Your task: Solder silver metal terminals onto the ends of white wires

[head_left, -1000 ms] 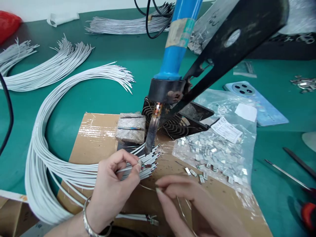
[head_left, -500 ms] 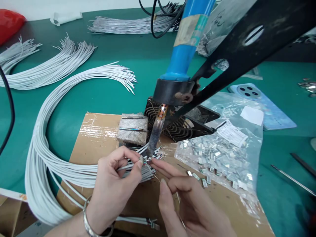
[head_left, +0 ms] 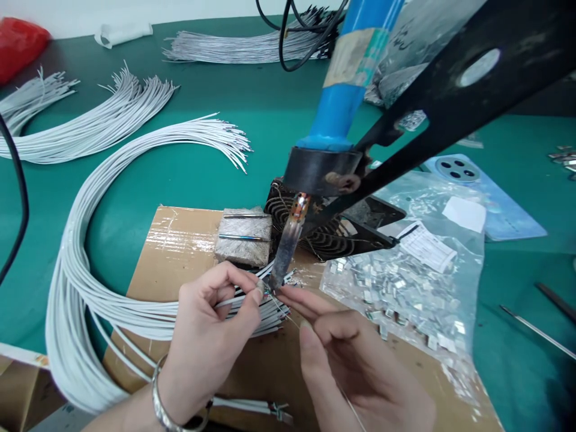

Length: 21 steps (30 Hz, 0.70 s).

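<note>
My left hand (head_left: 211, 336) pinches one white wire end between thumb and forefinger, right under the tip of the fixed soldering iron (head_left: 288, 246) with its blue handle (head_left: 346, 72). My right hand (head_left: 355, 360) pinches a thin strand of solder wire (head_left: 288, 315) and points it at the same spot below the iron tip. Both hands are closed. A large bundle of white wires (head_left: 76, 288) curves from under my left hand across the cardboard sheet (head_left: 180, 246).
A clear bag of small metal terminals (head_left: 405, 282) lies right of the iron, with a black fan grille (head_left: 324, 234) behind it. A grey block (head_left: 243, 234) sits on the cardboard. More wire bundles (head_left: 90, 126) lie on the green table; a phone (head_left: 486, 192) at right.
My right hand has come up from the cardboard to the iron tip, bringing the solder strand to the wire end held by my left hand. The left hand has hardly moved.
</note>
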Each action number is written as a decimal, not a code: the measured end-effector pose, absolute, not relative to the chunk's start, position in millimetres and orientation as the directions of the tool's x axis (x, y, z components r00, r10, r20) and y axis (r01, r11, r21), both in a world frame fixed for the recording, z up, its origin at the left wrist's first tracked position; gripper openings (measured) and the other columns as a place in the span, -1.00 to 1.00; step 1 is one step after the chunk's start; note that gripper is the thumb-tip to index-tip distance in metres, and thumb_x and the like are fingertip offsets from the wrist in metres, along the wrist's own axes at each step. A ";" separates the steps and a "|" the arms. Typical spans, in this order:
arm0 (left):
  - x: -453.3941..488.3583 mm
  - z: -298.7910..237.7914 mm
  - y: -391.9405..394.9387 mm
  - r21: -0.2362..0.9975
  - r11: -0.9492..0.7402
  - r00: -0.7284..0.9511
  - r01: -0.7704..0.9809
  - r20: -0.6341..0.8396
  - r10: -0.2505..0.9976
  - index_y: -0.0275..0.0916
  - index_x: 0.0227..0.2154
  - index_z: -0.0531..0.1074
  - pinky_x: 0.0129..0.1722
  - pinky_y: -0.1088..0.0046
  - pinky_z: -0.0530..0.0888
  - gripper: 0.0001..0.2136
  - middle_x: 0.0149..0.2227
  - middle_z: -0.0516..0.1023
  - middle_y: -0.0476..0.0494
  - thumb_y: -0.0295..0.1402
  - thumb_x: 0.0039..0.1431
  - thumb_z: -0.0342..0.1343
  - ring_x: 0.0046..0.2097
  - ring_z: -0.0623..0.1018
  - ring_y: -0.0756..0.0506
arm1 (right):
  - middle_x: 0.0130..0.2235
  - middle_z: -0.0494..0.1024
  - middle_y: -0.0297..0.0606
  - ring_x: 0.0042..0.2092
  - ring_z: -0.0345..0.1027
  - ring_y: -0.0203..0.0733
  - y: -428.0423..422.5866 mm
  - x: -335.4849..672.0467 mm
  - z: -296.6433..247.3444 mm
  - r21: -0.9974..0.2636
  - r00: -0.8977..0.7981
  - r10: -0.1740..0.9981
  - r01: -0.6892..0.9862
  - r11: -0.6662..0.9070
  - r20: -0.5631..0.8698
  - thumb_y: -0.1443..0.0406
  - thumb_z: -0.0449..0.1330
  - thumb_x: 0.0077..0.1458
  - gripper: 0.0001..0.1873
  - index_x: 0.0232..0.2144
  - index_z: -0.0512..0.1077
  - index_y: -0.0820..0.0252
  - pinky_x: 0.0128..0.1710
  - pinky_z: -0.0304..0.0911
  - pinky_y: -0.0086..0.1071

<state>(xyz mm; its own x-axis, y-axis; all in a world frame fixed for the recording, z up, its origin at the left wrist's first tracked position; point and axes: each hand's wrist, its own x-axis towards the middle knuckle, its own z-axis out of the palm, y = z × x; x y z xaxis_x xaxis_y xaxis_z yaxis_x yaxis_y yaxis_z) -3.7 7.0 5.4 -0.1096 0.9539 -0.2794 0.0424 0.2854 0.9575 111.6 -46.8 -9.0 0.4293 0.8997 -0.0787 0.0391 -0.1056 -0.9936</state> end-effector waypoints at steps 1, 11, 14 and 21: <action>-3.6 6.1 7.2 0.959 0.279 -0.110 0.043 -0.273 0.956 -0.28 -0.57 0.48 -0.47 0.73 0.43 -0.90 -0.46 0.65 -0.05 -0.52 -0.03 0.26 -0.44 0.57 0.06 | -0.08 0.71 -0.26 -0.07 0.61 -0.28 -46.2 111.7 -8.4 -0.994 0.430 0.900 0.040 -0.103 -0.076 0.39 0.21 0.24 -0.74 -0.51 0.37 0.09 -0.09 0.41 -0.57; -1.3 8.8 10.1 0.969 0.242 -0.122 0.058 -0.233 0.965 -0.28 -0.57 0.49 -0.42 0.76 0.47 -0.90 -0.46 0.66 -0.05 -0.54 -0.02 0.24 -0.42 0.61 0.06 | -0.08 0.71 -0.45 -0.04 0.58 -0.38 -43.8 112.3 -6.5 -0.996 0.427 0.903 0.045 -0.082 -0.055 0.33 0.23 0.23 -0.75 -0.51 0.36 0.07 -0.09 0.35 -0.65; -1.4 9.3 9.9 0.970 0.234 -0.124 0.062 -0.225 0.966 -0.27 -0.57 0.49 -0.45 0.75 0.46 -0.90 -0.47 0.65 -0.05 -0.53 -0.02 0.24 -0.44 0.59 0.07 | -0.06 0.70 -0.45 -0.06 0.59 -0.34 -43.8 113.6 -6.8 -0.994 0.415 0.908 0.059 -0.088 -0.055 0.32 0.23 0.23 -0.76 -0.49 0.37 0.03 -0.10 0.37 -0.60; -1.7 11.0 9.9 0.970 0.228 -0.130 0.084 -0.217 0.968 -0.28 -0.58 0.48 -0.48 0.72 0.43 -0.90 -0.47 0.65 -0.04 -0.52 -0.02 0.25 -0.47 0.56 0.07 | -0.07 0.71 -0.41 -0.06 0.59 -0.33 -43.4 112.3 -6.6 -0.998 0.428 0.903 0.038 -0.053 -0.031 0.35 0.23 0.22 -0.76 -0.50 0.38 0.06 -0.07 0.38 -0.59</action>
